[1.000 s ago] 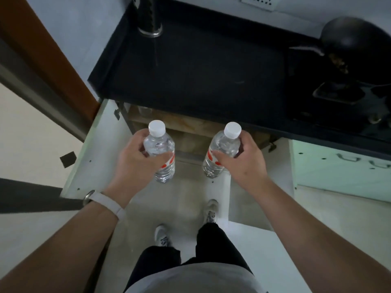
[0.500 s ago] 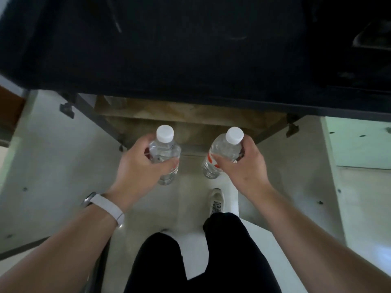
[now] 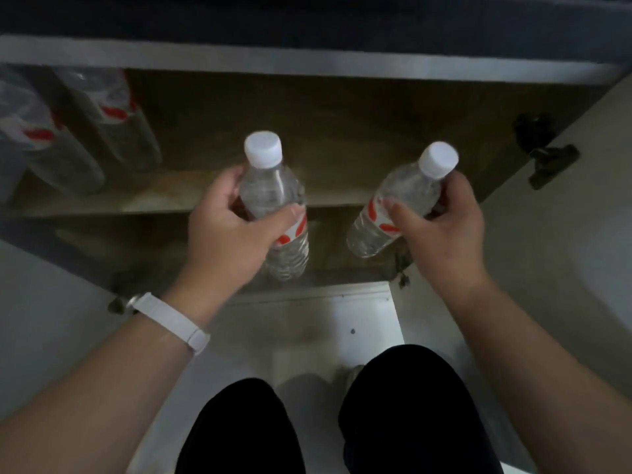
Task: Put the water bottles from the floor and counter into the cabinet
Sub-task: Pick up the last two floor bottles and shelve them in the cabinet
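The view has closed on the wooden cabinet [image 3: 342, 131]; hands grip ribbed clear bottles [image 3: 273, 196].

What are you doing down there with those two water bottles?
A person is bent toward an open cabinet, holding one water bottle in each hand. The left hand grips the left bottle upright, and the right hand grips the right bottle, which tilts. Both bottles are in front of the shelf, not yet set down. At least two stored bottles already stand on the shelf's left side.
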Demonstrator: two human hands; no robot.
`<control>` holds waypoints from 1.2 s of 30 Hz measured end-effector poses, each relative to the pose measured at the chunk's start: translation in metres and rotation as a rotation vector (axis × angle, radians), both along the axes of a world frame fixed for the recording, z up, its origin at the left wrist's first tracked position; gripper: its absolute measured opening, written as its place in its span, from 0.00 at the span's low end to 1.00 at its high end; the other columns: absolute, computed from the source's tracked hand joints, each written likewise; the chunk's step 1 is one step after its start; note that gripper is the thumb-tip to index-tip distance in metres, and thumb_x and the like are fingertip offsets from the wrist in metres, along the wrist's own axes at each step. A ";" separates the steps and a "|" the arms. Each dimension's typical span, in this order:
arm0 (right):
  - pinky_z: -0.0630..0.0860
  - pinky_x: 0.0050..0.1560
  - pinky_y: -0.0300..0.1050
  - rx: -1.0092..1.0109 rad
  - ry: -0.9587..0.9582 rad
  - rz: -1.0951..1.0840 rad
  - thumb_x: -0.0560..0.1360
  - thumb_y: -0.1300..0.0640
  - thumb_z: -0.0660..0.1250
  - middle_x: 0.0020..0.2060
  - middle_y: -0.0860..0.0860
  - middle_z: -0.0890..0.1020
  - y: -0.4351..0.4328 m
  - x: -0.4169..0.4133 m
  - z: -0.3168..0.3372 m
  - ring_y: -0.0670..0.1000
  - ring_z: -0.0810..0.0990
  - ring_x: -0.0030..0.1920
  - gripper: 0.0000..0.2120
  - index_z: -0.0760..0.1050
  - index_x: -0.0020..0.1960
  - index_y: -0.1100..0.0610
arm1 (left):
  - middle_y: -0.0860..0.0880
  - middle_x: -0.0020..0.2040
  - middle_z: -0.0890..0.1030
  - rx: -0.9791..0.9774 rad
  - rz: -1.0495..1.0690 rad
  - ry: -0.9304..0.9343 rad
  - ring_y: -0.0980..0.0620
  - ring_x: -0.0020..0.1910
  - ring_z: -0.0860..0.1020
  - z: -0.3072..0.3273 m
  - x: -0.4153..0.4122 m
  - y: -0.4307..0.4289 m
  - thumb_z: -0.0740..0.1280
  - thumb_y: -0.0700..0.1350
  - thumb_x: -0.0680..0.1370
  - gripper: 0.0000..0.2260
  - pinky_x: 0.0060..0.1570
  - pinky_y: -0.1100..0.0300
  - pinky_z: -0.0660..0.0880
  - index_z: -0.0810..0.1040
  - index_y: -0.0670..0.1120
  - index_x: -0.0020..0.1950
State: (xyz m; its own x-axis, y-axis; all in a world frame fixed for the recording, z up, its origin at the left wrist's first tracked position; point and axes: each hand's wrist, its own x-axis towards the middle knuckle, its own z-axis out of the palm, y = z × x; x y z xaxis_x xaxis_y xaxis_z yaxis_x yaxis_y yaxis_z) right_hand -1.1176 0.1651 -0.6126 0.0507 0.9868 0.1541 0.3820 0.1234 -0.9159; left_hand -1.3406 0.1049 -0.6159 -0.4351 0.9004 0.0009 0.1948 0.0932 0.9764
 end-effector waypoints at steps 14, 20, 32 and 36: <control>0.75 0.47 0.35 0.104 0.010 -0.143 0.71 0.52 0.76 0.47 0.38 0.79 0.084 0.024 0.008 0.36 0.79 0.47 0.20 0.69 0.54 0.38 | 0.61 0.53 0.82 0.104 -0.144 -0.117 0.63 0.50 0.82 0.012 0.050 0.123 0.80 0.48 0.69 0.25 0.45 0.65 0.78 0.75 0.61 0.61; 0.73 0.47 0.36 0.115 0.058 -0.159 0.72 0.50 0.75 0.49 0.37 0.78 0.113 0.024 0.001 0.36 0.77 0.50 0.21 0.71 0.61 0.44 | 0.61 0.53 0.82 0.120 -0.166 -0.125 0.61 0.51 0.81 0.002 0.064 0.160 0.80 0.47 0.69 0.23 0.52 0.57 0.80 0.75 0.63 0.58; 0.77 0.52 0.40 0.030 0.099 -0.098 0.71 0.46 0.75 0.52 0.38 0.79 0.135 0.026 -0.055 0.37 0.78 0.52 0.28 0.70 0.67 0.48 | 0.60 0.61 0.80 0.148 -0.203 -0.030 0.60 0.59 0.79 -0.036 0.067 0.174 0.80 0.48 0.70 0.31 0.61 0.54 0.77 0.71 0.56 0.69; 0.76 0.55 0.43 -0.026 0.063 -0.064 0.69 0.44 0.75 0.53 0.36 0.76 0.133 0.032 -0.071 0.38 0.76 0.54 0.31 0.66 0.69 0.43 | 0.65 0.55 0.77 0.071 -0.234 0.018 0.73 0.50 0.75 -0.057 0.064 0.166 0.78 0.45 0.72 0.28 0.48 0.71 0.73 0.69 0.57 0.66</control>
State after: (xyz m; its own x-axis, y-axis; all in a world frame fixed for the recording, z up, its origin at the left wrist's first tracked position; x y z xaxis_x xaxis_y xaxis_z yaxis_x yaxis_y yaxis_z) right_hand -1.0852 0.2980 -0.6835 0.1222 0.9848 0.1233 0.3303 0.0767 -0.9407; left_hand -1.2761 0.2704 -0.6733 -0.2137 0.9741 0.0738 0.2201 -0.0256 0.9751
